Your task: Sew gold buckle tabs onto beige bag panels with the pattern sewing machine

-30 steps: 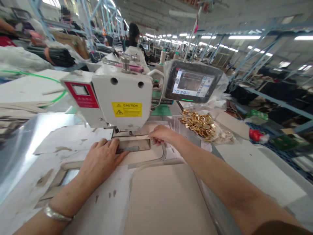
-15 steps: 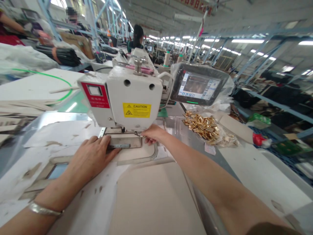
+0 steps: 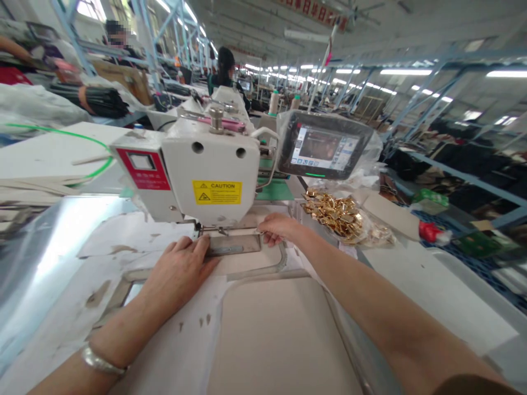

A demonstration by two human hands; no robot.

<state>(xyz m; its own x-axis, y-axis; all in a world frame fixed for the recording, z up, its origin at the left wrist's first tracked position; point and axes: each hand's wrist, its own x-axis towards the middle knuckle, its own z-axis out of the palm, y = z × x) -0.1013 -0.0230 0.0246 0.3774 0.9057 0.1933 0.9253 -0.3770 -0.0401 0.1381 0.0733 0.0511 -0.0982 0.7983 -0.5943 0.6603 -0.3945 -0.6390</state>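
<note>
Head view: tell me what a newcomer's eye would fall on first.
Most likely the white sewing machine head near the middle, with its yellow CAUTION label on the front. Next, the heap of shiny gold-coloured metal pieces right of it, below the lit touchscreen. Lower down, the left hand and right hand at opposite ends of a narrow rectangular piece.

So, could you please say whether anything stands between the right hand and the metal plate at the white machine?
Nothing visible: the right hand is beside the right end of the metal plate, contact unclear; the left hand is at the opposite end.
</note>
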